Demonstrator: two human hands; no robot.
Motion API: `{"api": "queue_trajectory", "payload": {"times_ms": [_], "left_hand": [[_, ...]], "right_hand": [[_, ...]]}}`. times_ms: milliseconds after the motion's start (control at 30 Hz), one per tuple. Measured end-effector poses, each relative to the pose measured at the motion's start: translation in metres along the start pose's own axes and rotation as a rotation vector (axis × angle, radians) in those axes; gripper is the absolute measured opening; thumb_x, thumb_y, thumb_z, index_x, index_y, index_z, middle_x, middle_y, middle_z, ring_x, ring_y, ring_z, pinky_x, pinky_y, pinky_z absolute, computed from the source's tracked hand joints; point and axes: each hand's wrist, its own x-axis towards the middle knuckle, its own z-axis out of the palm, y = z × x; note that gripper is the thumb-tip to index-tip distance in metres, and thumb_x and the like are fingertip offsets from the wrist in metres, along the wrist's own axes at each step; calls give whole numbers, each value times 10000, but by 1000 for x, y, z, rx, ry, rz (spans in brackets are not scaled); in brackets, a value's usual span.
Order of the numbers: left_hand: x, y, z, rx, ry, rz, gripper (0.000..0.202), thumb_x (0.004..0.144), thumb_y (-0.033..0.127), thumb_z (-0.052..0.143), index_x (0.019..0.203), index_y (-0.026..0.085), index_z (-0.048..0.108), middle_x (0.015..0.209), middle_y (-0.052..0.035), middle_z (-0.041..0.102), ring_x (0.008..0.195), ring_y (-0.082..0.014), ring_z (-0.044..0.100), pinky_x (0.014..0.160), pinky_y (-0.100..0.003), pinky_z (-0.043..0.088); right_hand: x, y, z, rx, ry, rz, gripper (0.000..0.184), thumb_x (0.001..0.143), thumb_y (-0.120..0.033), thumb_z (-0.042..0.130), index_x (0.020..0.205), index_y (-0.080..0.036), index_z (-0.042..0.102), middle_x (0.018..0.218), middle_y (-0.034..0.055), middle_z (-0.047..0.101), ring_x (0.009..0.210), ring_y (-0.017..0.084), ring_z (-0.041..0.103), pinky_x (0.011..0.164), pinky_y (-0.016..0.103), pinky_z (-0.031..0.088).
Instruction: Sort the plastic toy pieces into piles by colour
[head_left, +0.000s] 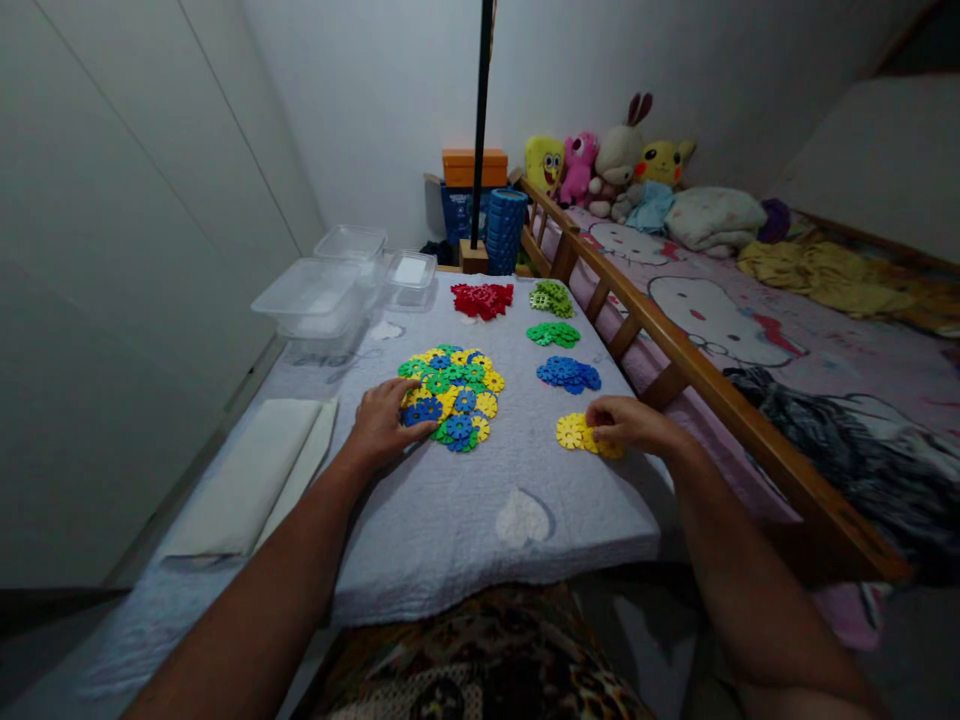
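My left hand rests at the left edge of a mixed pile of flower-shaped plastic discs in blue, green and yellow. Its thumb and fingers are apart and touch the outer pieces. Over a small heap of yellow discs at the right, my right hand is closed in a pinch on a yellow disc; its fingertips partly hide the piece. Behind that heap lie blue discs, green discs and light green discs in separate heaps. Red pieces form another heap at the far middle.
Clear plastic boxes and a smaller lidded container stand at the back left. A folded white cloth or sheet lies by my left forearm. A wooden bed rail borders the table's right side. A black pole rises at the back.
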Motion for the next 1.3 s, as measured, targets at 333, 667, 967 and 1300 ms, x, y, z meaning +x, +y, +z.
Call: {"api": "queue_trajectory", "payload": {"times_ms": [333, 667, 967, 1300], "left_hand": [[-1, 1, 0, -3, 7, 6, 668, 750, 492, 770, 1329, 246, 548, 1366, -116, 607, 1301, -340, 525, 1110, -510, 385], [-2, 3, -4, -30, -6, -8, 705, 740, 479, 786, 1359, 251, 537, 1387, -119, 592, 1319, -337, 516, 1124, -511, 383], [-4, 5, -7, 17, -51, -28, 822, 683, 544, 823, 1388, 246, 523, 1462, -129, 535, 1343, -359, 476, 1125, -509, 375], [-4, 9, -11, 13, -63, -26, 763, 696, 510, 818, 1351, 217, 557, 1382, -141, 584, 1296, -357, 525, 1121, -524, 394]], "right_hand": [[17, -30, 0, -114, 62, -49, 91, 777, -203, 638, 853, -176, 681, 751, 3, 643, 675, 143, 544, 616, 243, 365], [105, -96, 52, -260, 272, -195, 241, 913, -198, 604, 1117, -166, 727, 1147, 133, 674, 1059, 230, 606, 950, 317, 435], [126, -92, 83, -204, 415, -115, 232, 860, -204, 649, 1079, -144, 699, 1089, 124, 670, 1029, 226, 585, 901, 304, 435], [97, -60, 34, 174, 313, -148, 101, 759, -194, 599, 808, -177, 685, 766, 8, 681, 712, 148, 591, 674, 251, 423]]}}
